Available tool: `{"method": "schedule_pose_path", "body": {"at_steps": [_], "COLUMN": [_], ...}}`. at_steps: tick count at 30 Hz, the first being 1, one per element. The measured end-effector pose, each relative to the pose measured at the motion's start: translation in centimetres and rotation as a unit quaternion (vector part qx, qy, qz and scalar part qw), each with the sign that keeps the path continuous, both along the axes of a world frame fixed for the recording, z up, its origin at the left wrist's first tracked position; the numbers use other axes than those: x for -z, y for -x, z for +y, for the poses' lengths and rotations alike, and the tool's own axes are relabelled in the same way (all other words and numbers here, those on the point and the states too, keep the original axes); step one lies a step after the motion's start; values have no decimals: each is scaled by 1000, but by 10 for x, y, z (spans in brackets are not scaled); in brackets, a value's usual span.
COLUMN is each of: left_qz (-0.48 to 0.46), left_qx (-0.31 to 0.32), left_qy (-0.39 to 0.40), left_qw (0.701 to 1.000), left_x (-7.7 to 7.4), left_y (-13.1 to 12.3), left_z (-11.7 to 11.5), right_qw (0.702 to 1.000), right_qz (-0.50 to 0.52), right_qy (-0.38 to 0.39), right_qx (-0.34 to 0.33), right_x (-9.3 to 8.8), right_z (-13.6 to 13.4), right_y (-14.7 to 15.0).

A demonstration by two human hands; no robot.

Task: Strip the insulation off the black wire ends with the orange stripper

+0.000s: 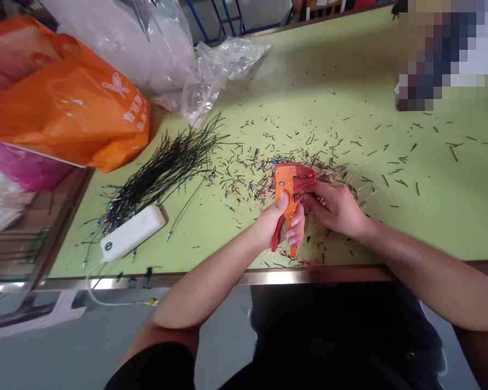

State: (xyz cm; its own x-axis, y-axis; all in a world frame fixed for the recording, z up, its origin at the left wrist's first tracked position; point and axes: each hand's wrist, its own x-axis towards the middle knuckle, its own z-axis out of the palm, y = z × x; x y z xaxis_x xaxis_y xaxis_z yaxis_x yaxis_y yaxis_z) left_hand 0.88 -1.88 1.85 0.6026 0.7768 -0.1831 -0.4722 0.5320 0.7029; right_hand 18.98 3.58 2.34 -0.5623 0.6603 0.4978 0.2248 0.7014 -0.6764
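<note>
Left hand (273,223) has its fingers wrapped tight round an orange wire stripper (288,187), held over the green table (431,216), long axis pointing away from the body. Right hand (334,208) sits just beside its head, fingers pinched closed, can't tell on what.

Wire stripper (288,187): orange and red plastic, glossy. Tabletop (431,227): green, smooth, matt. Edging (276,277): polished metal. Bag (69,108): orange plastic, glossy

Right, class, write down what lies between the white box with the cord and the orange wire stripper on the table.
The head view shows a few black wires and scattered wire scraps on the green tabletop.
</note>
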Motion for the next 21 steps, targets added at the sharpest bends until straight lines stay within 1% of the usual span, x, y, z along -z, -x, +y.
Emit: {"method": "schedule_pose_path", "body": {"at_steps": [3,8,12,14,17,19,21], "left_qz": [13,1,-13,-27,-33,-30,-26], "left_qx": [-5,-15,-21,-26,-32,-29,-25], "left_qy": [-5,-14,-1,11,15,17,16], "left_qw": [1000,1000,1000,999,999,999,999], "left_x": [0,1,0,-1,-1,1,4], "left_y": [0,-1,0,2,6,8,9], "left_z": [0,1,4,6,9,9,9], "right_qw": [1000,1000,999,998,991,987,986], "right_qz": [-2,-7,-23,-20,24,60,84], "right_qy": [-5,-25,-19,4,74,104,108], "right_qx": [-1,7,34,67,105,107,100], "right_x": [-1,1,5,6,4,3,1], "right_z": [0,0,4,8,13,17,19], "right_y": [0,0,-3,-6,-13,-18,-21]}}
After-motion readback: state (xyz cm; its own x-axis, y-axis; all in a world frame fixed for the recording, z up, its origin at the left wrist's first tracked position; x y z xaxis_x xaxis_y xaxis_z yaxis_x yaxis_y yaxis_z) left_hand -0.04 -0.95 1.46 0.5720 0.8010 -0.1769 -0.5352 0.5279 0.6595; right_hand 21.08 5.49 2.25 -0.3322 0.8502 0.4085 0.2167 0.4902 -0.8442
